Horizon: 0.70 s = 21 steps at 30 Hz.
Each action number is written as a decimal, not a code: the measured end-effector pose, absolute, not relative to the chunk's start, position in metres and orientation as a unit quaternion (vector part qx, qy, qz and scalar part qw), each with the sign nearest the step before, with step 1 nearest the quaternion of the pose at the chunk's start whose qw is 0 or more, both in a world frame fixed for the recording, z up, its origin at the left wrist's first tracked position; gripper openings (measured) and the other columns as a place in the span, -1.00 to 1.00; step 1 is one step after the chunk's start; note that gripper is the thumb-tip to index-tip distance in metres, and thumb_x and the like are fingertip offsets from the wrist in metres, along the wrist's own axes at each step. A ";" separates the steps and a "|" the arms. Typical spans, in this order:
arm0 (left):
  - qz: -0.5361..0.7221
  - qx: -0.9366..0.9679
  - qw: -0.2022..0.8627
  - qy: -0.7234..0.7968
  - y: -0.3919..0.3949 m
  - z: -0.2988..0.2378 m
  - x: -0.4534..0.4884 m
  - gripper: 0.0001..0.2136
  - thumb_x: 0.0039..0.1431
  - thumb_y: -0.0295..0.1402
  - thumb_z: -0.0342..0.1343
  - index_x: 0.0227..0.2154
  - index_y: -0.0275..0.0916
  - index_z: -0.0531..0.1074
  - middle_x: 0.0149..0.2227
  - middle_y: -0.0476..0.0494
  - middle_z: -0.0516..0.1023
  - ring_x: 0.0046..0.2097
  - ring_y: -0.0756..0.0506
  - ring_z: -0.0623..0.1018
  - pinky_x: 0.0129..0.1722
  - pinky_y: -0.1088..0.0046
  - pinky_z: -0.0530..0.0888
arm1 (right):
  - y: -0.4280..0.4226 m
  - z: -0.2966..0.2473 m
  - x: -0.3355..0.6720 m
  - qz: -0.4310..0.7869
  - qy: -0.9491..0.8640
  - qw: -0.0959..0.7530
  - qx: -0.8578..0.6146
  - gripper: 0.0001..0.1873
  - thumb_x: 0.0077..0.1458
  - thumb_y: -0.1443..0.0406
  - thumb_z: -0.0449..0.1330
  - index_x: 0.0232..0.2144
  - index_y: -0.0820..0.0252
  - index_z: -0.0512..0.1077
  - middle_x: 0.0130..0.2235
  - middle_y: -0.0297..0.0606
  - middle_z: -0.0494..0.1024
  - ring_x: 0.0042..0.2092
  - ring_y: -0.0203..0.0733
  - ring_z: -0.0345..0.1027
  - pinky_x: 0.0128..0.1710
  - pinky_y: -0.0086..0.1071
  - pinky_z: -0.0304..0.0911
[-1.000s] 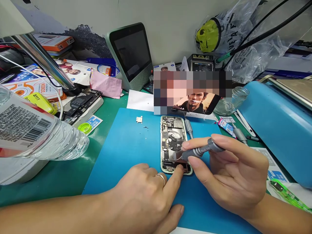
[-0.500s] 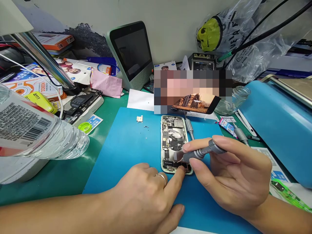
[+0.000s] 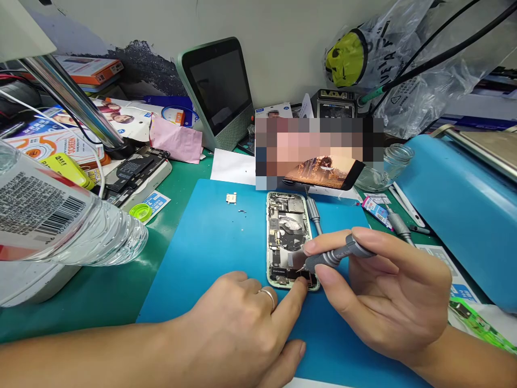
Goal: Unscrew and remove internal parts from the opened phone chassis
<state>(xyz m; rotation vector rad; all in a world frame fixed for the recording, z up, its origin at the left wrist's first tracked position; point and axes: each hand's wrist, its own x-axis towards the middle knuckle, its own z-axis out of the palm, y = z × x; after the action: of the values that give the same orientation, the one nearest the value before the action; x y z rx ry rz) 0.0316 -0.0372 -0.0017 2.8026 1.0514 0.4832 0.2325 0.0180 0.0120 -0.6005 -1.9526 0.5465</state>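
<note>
An opened phone [image 3: 287,226] with its insides exposed lies on a blue work mat [image 3: 210,253]. My right hand [image 3: 388,293] pinches a grey precision screwdriver [image 3: 337,254], whose tip rests on the phone's lower end. My left hand [image 3: 242,323], with a ring on one finger, lies on the mat with its fingers stretched out. One fingertip presses the phone's bottom edge beside the screwdriver tip. A second grey screwdriver [image 3: 313,211] lies along the phone's right side. A small metal part [image 3: 230,198] and some tiny screws [image 3: 241,210] sit on the mat to the phone's upper left.
A clear plastic bottle [image 3: 60,221] lies close at the left, its green cap [image 3: 140,212] beside it. Behind stand a smart display [image 3: 220,91], a lit phone screen [image 3: 323,172] and a glass jar [image 3: 388,161]. A blue machine [image 3: 460,215] fills the right side; a disassembled phone [image 3: 137,172] lies at left.
The screwdriver tip has slid slightly down toward the phone's bottom end, with my right hand following. The picture on the lit screen behind has changed. My left hand has stayed put.
</note>
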 end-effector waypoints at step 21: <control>0.145 0.925 0.050 0.347 -0.038 -0.003 0.030 -0.47 0.33 -0.18 0.01 0.21 -0.49 0.21 -0.45 -0.05 0.55 -0.53 -0.15 0.53 -0.58 0.24 0.45 | 0.020 0.015 0.231 0.226 -0.797 0.499 -0.255 -0.19 -0.03 0.68 0.20 0.22 0.02 0.32 -0.17 -0.26 0.60 -0.21 -0.19 0.59 -0.29 -0.35 0.60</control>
<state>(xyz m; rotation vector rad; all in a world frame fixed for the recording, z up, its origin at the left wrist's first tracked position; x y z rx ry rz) 0.0304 -0.0384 -0.0028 2.8170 1.0566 0.4428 0.2314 0.0201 0.0152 -0.6177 -1.9281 0.5474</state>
